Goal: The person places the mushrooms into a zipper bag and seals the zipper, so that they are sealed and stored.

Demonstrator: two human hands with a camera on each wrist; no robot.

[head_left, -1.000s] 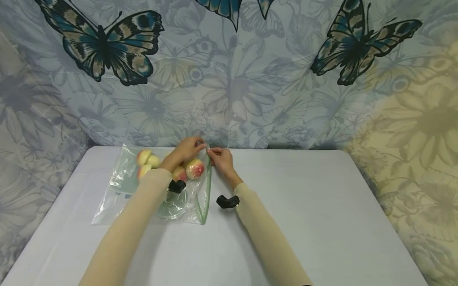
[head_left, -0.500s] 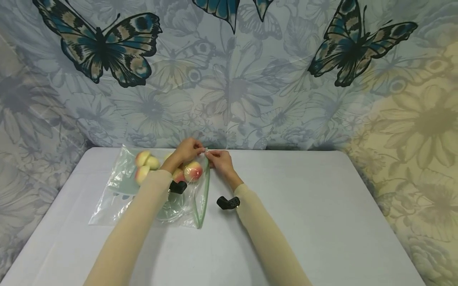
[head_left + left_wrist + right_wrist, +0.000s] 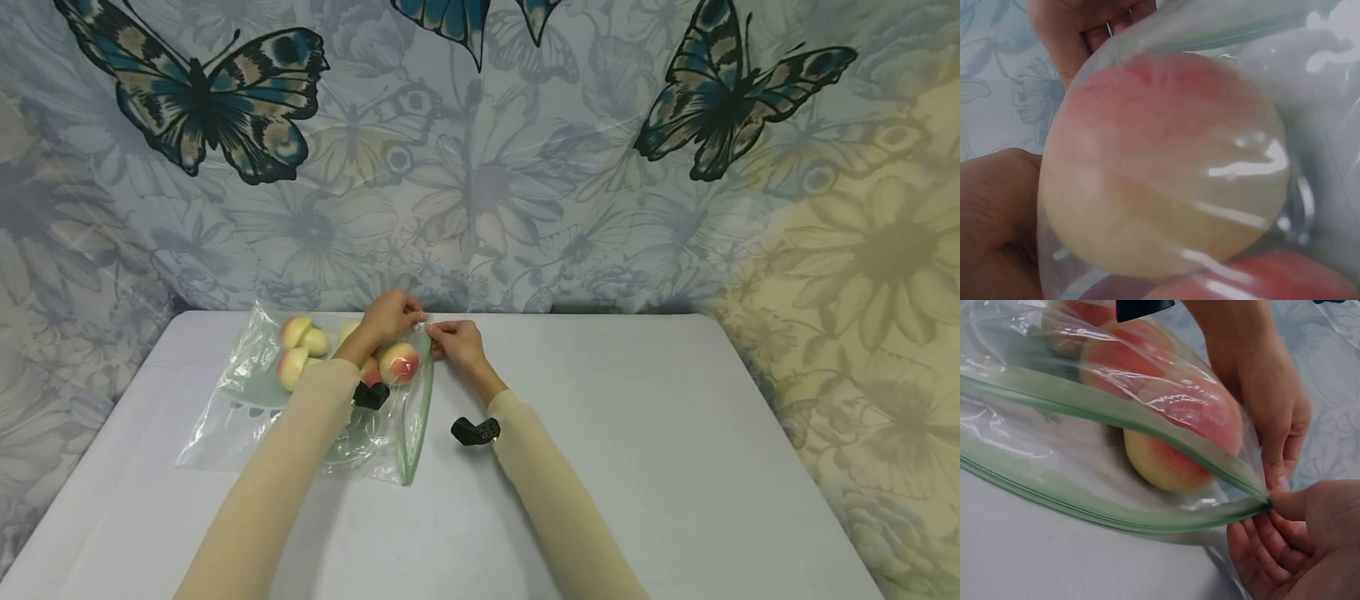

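A clear plastic zip bag [image 3: 225,433] with a green zip strip [image 3: 1104,519] lies on the white table, several peaches [image 3: 399,363] inside it. At the bag's far right corner, my left hand [image 3: 390,318] pinches the plastic edge. Right beside it, my right hand [image 3: 459,343] pinches the end of the zip strip between thumb and fingers. In the right wrist view, the two green strips stand apart along the mouth and meet at the right thumb. One peach [image 3: 1166,162] fills the left wrist view behind the plastic, and the left forearm hides part of the bag.
The white table [image 3: 637,450] stretches to the right of the bag. Behind its far edge hangs a cloth backdrop [image 3: 480,183] with butterflies and flowers. A black wrist device [image 3: 476,431] sits at the right wrist, another [image 3: 371,395] at the left.
The whole view has shifted slightly. The zip strip's near end has swung a little left and nearer, while both hands keep pinching the far corner almost in place.
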